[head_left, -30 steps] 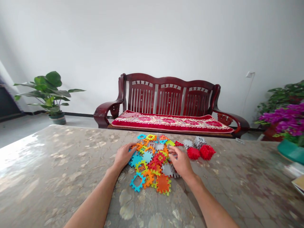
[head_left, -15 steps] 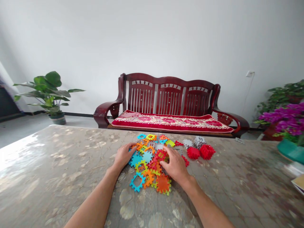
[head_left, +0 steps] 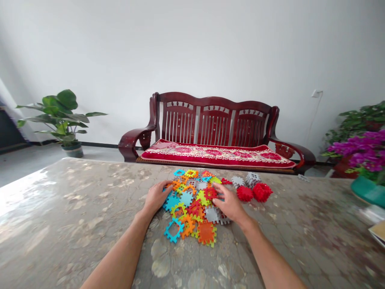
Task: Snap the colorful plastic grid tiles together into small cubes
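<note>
A loose pile of flat, notched plastic interlocking tiles in several colours covers the middle of the table. My right hand [head_left: 230, 204] pinches a red window tile [head_left: 210, 194] between thumb and fingers at the pile's right side. Beneath that hand lie a grey tile [head_left: 212, 214] and a yellow-green tile [head_left: 203, 198]. My left hand [head_left: 157, 197] rests against the left edge of the pile, fingers stretched out, beside a blue tile [head_left: 171, 201] and an orange tile [head_left: 176, 185]. An orange square tile [head_left: 206, 233] and a blue frame tile [head_left: 174, 230] lie at the near edge.
Right of the pile stand red tile stacks [head_left: 244, 194] [head_left: 262, 192] and grey tile stacks [head_left: 238, 182] [head_left: 253, 179]. A patterned cover lies over the table [head_left: 99, 224]. Beyond is a wooden bench [head_left: 213, 120]. Purple flowers [head_left: 361, 150] stand at the right, a potted plant [head_left: 64, 116] at the left.
My right hand has shifted slightly right with the red window tile drawn from the pile, uncovering grey and yellow-green tiles. My left hand has stayed in place.
</note>
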`<state>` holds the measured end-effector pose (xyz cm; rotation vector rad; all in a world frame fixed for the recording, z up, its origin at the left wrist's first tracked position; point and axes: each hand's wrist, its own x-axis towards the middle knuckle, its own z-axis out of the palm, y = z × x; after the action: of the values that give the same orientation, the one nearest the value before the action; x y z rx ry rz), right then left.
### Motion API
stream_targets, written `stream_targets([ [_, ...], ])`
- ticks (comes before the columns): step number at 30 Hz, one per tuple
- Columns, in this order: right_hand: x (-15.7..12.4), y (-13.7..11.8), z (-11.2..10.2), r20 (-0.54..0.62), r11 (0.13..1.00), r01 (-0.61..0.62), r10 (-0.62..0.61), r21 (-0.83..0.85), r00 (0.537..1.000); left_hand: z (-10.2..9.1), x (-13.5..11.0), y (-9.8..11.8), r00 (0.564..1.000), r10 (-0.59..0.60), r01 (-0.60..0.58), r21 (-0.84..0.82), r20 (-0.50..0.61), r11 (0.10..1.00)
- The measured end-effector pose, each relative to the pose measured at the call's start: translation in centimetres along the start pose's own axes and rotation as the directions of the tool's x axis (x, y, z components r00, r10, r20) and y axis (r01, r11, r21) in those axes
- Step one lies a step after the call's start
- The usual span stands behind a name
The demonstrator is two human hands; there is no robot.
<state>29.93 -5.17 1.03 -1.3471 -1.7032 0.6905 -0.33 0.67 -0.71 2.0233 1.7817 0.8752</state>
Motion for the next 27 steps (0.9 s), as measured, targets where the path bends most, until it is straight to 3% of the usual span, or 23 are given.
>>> stream_targets([
  [12,-0.6,-1.6,2.9,-0.153,0.971,0.039,-0.077,-0.238,0.985,0.1,0.1,-0.1,1.0,0.003,-0.003,0.015,0.003,1.0],
  [27,-0.7,-2.9,3.6,-0.201,0.918,0.027,-0.115,-0.395,0.973,0.2,0.2,-0.4,1.0,-0.016,0.016,0.008,0.009,1.0],
])
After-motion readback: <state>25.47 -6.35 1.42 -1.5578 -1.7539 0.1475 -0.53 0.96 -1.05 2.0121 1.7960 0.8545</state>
